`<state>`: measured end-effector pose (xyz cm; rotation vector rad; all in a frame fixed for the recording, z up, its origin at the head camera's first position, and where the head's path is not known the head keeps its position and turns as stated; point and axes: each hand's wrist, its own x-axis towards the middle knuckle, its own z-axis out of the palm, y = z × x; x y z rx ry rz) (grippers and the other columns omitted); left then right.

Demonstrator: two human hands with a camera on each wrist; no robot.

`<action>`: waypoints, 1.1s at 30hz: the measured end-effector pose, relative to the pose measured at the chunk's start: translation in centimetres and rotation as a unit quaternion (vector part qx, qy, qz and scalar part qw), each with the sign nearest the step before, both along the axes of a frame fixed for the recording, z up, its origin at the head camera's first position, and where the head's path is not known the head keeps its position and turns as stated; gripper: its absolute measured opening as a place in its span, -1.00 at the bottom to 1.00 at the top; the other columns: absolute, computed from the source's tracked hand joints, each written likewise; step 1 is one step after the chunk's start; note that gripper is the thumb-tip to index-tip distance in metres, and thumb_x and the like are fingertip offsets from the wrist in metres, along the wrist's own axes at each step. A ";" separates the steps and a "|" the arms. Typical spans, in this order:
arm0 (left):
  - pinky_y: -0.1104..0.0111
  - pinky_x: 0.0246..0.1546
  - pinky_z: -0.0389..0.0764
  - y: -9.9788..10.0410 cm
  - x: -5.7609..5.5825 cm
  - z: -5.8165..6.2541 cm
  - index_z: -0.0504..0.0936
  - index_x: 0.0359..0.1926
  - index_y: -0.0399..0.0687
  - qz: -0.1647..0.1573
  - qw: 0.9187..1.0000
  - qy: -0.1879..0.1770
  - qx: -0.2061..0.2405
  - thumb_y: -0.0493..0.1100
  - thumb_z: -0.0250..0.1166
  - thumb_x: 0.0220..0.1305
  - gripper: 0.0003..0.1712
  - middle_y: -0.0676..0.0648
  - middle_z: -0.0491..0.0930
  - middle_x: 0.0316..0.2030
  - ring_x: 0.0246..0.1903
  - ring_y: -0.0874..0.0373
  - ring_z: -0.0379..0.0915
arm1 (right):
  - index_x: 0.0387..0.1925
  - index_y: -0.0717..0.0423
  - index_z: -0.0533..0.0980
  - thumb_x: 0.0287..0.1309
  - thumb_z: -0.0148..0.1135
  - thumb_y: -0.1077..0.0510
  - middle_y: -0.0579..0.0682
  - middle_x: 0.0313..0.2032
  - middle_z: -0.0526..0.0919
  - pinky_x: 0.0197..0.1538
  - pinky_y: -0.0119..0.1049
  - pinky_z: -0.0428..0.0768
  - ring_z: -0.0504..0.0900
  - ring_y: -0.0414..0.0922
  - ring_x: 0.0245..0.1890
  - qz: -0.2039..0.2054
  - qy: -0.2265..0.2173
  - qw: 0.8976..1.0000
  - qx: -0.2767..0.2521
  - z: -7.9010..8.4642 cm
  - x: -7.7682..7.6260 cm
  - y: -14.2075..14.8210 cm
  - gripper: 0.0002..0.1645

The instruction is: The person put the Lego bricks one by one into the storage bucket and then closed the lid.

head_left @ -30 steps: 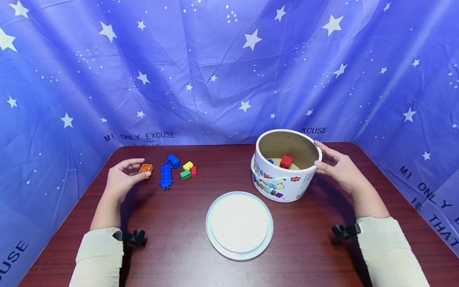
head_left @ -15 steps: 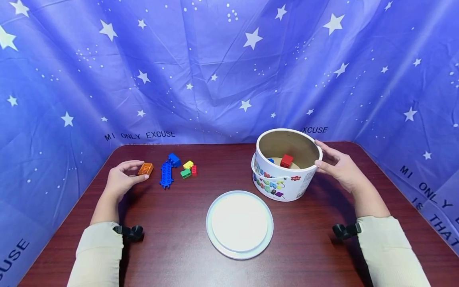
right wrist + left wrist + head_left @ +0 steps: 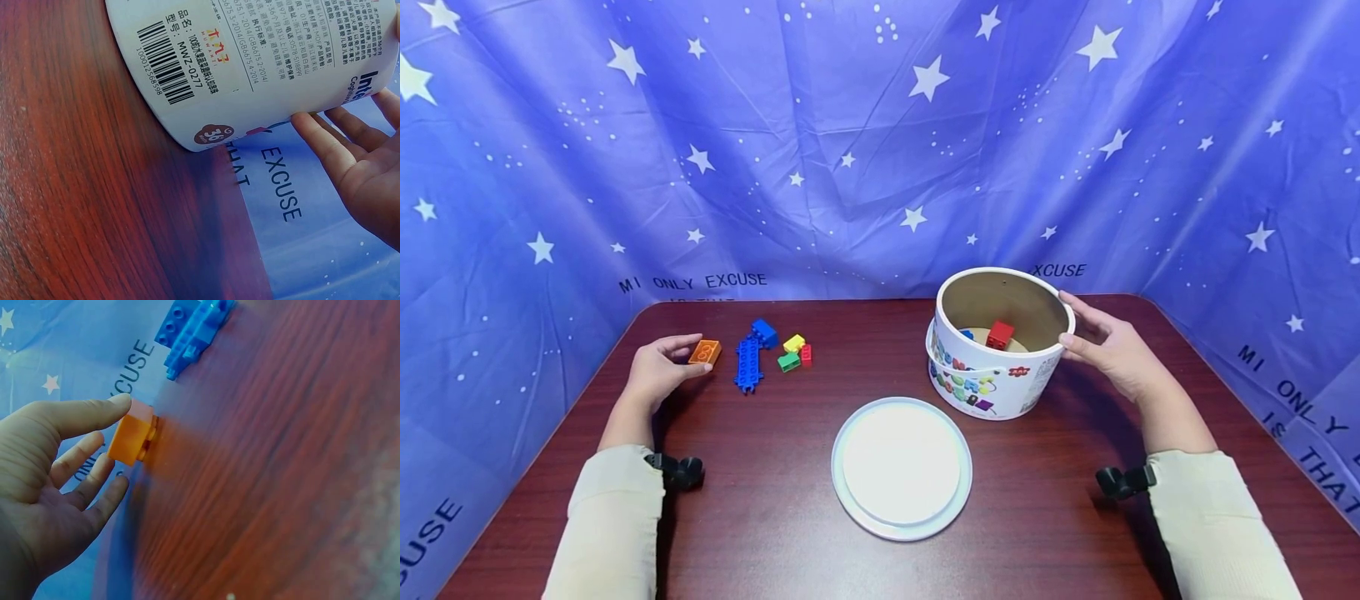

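My left hand point(image 3: 658, 369) pinches an orange toy brick point(image 3: 705, 352) between thumb and fingers at the table's left side. The brick's hollow underside faces up in the head view; in the left wrist view its studs point toward the tabletop. Just right of it lies a long blue brick base with wheel-axle stubs point(image 3: 747, 364), with a blue brick point(image 3: 764, 334) at its far end. My right hand point(image 3: 1112, 350) rests its spread, fairly straight fingers and thumb against the outside of a white bucket point(image 3: 985, 392), near the rim. Inside the bucket sit a red brick point(image 3: 999, 336) and a blue piece point(image 3: 967, 335).
Small yellow point(image 3: 793, 343), green point(image 3: 788, 362) and red point(image 3: 807, 356) bricks lie right of the blue ones. A round white lid point(image 3: 901, 462) lies flat at the front middle. A starry blue curtain point(image 3: 850, 150) hangs behind and beside the table.
The orange brick has turned slightly within my left fingers, and more of its underside shows. My left forearm has shifted a little. The right hand stays on the bucket.
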<state>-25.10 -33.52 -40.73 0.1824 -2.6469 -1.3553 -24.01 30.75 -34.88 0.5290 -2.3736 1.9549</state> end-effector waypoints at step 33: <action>-0.09 0.19 0.38 0.7 -1.2 -0.3 0.47 0.28 -0.27 -0.036 0.997 -0.041 -0.062 -0.25 0.42 0.13 -0.33 -0.42 0.41 0.21 0.15 -0.29 0.34 | 0.47 0.16 0.12 0.27 0.19 0.36 0.21 0.34 0.24 -0.08 -0.35 0.64 0.61 -0.29 -0.04 -0.006 -0.001 1.000 0.005 -0.1 -0.1 0.0 -0.20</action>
